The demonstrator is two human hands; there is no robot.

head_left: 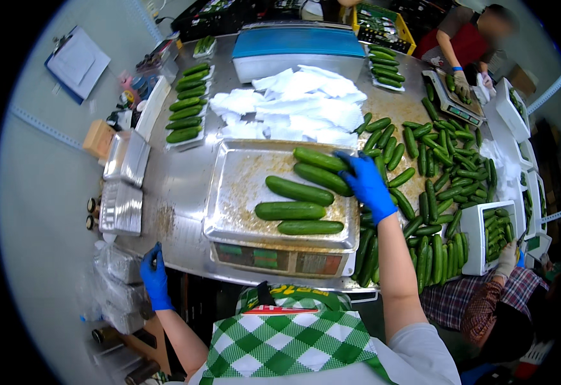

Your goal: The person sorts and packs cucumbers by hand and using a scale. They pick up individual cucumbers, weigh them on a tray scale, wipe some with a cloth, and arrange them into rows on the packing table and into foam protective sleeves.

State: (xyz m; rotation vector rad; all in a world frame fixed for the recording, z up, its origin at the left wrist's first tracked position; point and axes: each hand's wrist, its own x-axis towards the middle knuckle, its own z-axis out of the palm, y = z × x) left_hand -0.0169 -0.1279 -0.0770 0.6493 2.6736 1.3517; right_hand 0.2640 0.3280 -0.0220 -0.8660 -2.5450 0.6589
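Note:
My right hand point(368, 184), in a blue glove, reaches over the right edge of a metal scale tray point(229, 192). Its fingers are closed around the right end of the farthest cucumber point(319, 158) on that tray. Several more cucumbers lie there crosswise, roughly parallel, including a front cucumber point(310, 228). Also gloved in blue, my left hand point(155, 279) hovers by the table's front left edge, beside stacked clear plastic trays point(121, 208). Its fingers point up and hold nothing that I can see.
Loose cucumbers point(447, 154) crowd the table's right side. Packed cucumbers point(186, 112) stand in a row at left. Crumpled white sheets point(293, 106) and a blue-lidded box point(300, 48) are behind the scale. Co-workers' hands point(461, 83) work at a second scale point(454, 99) and a white foam box point(476, 240).

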